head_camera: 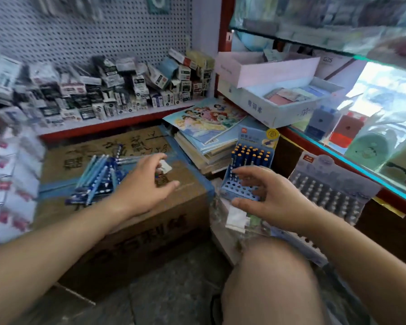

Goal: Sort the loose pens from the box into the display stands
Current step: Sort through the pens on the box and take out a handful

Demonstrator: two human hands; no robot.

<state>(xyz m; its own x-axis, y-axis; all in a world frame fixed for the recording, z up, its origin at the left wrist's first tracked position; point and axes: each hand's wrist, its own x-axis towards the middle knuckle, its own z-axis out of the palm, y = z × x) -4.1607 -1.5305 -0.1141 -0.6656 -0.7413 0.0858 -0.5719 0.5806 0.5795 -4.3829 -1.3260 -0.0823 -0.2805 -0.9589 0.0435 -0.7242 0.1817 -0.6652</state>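
Head view: blue stand [234,186] half-full w/ pens [251,156]; L hand [145,187], R hand [279,200] fingers [247,171] spread.

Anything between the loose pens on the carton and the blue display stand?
No object, only the hands. The left hand is over the carton, between the loose pens and the blue display stand. The right hand covers some of its empty front holes.
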